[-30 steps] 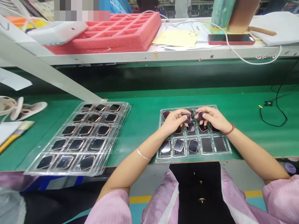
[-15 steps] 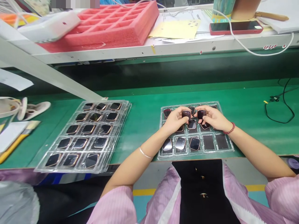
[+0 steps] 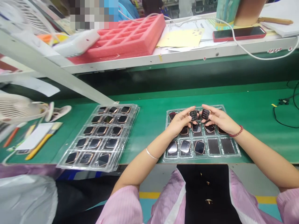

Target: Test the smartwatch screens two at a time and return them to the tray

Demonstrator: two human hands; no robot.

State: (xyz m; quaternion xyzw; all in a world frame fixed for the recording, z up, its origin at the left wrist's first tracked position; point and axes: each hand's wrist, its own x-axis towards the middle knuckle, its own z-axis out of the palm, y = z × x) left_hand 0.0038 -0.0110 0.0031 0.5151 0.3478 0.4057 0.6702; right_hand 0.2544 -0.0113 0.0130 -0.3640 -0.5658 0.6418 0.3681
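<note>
My left hand [image 3: 181,120] pinches a smartwatch body [image 3: 193,115] with a dark face and gold-coloured rim. A matching smartwatch body [image 3: 205,114] is gripped between the thumb and fingers of my right hand [image 3: 220,120]. Both are held side by side, a small gap apart, with pale marks showing on their faces. Beneath my hands lies a clear plastic tray [image 3: 236,154] of similar watch bodies, among them one [image 3: 199,147] in the front row. Two front-right compartments show only dark bottoms. My hands hide part of the back rows.
Left of my arms stands a stack of clear trays [image 3: 134,124] filled with watch bodies. Farther left are a brush [image 3: 44,141] and a white fan [image 3: 16,107]. A shelf above holds red foam [image 3: 149,40] and a phone [image 3: 240,33]. Black cable [image 3: 283,119] lies at right.
The camera view has turned a little left, so the scene sits farther right. Both watch faces now show pale marks where they looked darker before. Each hand keeps its watch body.
</note>
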